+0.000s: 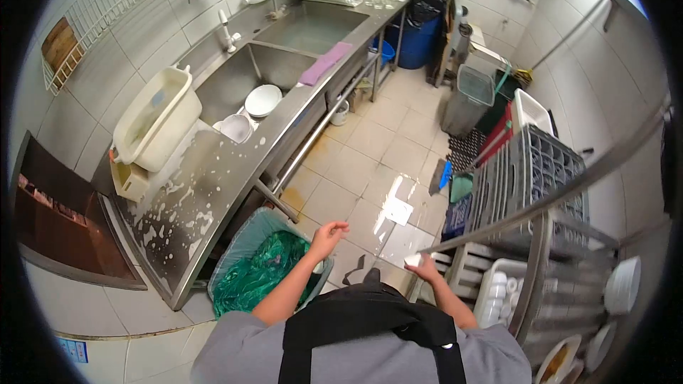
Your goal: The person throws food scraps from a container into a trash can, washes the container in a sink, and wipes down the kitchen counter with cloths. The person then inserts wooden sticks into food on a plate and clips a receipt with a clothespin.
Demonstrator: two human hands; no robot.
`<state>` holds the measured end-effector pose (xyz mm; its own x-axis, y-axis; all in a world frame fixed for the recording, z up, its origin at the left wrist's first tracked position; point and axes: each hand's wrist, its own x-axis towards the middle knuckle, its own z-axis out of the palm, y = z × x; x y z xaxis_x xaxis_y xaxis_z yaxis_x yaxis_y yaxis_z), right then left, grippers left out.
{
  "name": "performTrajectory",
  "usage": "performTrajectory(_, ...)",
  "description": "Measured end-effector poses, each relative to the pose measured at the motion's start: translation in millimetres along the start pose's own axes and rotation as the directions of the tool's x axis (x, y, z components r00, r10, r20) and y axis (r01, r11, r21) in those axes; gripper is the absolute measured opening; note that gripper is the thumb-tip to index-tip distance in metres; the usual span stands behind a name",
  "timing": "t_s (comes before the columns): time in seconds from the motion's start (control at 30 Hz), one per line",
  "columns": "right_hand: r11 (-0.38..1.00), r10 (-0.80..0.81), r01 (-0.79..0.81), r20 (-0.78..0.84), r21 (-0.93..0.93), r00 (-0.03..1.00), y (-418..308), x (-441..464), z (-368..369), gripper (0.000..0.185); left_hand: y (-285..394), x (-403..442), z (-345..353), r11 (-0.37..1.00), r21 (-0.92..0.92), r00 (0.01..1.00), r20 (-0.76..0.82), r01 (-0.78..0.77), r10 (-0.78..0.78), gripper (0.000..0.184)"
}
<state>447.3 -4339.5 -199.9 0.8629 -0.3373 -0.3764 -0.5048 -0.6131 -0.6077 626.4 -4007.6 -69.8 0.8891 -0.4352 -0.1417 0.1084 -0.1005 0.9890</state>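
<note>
My left hand (329,239) is held out over the floor beside the green-lined bin (263,263). Its fingers are loosely bent and a little apart, with nothing visible in them. At the front end of the metal rack's rail, my right hand (427,269) is closed on a small white object (413,260), possibly a small cup; its exact kind is unclear. Just right of that hand, a white tub (491,274) with several small white pieces of crockery sits on the metal rack (535,270).
On the left runs a steel counter (206,178) with two sinks; white bowls (263,101) lie in the nearer one. A cream tub (158,117) stands on the counter. Grey dish crates (523,178) and a grey bin (469,99) line the right. The tiled floor (363,149) has wet patches.
</note>
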Motion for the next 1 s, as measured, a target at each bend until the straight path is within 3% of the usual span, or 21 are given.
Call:
performTrajectory(0.07,0.996,-0.092,0.092,0.101,0.01,0.991,-67,71,-39,0.095,2,11,-4,0.997,-0.027,0.997,-0.014,0.072,-0.073,0.024)
performTrajectory(0.13,0.96,-0.278,0.28,0.082,-0.01,0.957,-137,124,-64,0.095,16,21,-4,0.983,-0.129,0.985,-0.094,0.132,-0.144,0.023)
performTrajectory(0.17,0.929,-0.37,0.367,0.118,0.049,0.921,-175,143,-74,0.093,17,28,-6,0.972,-0.154,0.973,-0.12,0.177,-0.196,0.024)
performTrajectory(0.27,0.785,-0.619,0.596,0.206,0.169,0.758,-281,187,-82,0.088,24,53,-15,0.964,-0.238,0.96,-0.217,0.121,-0.174,0.025)
performTrajectory(0.33,0.722,-0.692,0.649,0.249,0.24,0.678,-342,194,-83,0.085,33,72,-21,0.968,-0.223,0.958,-0.233,0.112,-0.164,0.033)
performTrajectory(0.43,0.588,-0.806,0.768,0.264,0.254,0.53,-397,208,-79,0.085,55,114,-36,0.745,-0.665,0.97,-0.138,0.058,-0.199,0.057)
performTrajectory(0.47,0.541,-0.832,0.807,0.294,0.238,0.471,-404,222,-74,0.084,59,131,-42,0.658,-0.75,0.982,-0.075,0.058,-0.173,0.062)
performTrajectory(0.53,0.553,-0.801,0.807,0.396,0.206,0.448,-435,224,-98,0.085,90,165,-49,0.534,-0.842,0.987,-0.017,0.072,-0.16,0.065)
performTrajectory(0.57,0.52,-0.809,0.839,0.407,0.16,0.424,-440,234,-104,0.086,87,184,-58,0.54,-0.838,0.995,0.042,0.083,-0.087,0.062)
performTrajectory(0.7,0.461,-0.812,0.887,0.412,0.017,0.414,-466,286,-135,0.085,106,259,-67,0.593,-0.787,0.973,0.038,0.169,-0.228,0.054)
performTrajectory(0.83,0.459,-0.866,0.847,0.346,0.268,0.36,-494,352,-144,0.082,143,317,-80,0.597,-0.793,0.959,-0.062,0.12,-0.275,0.051)
performTrajectory(0.9,0.415,-0.896,0.872,0.282,0.26,0.343,-511,409,-145,0.072,143,345,-101,0.588,-0.809,0.975,-0.141,-0.014,-0.172,0.054)
performTrajectory(0.97,0.595,-0.802,0.701,0.229,0.394,0.552,-539,471,-146,0.056,154,374,-131,0.594,-0.797,0.964,-0.23,-0.108,-0.134,0.055)
performTrajectory(1.0,0.62,-0.768,0.65,0.171,0.44,0.617,-556,510,-143,0.048,155,387,-149,0.6,-0.79,0.955,-0.26,-0.127,-0.14,0.055)
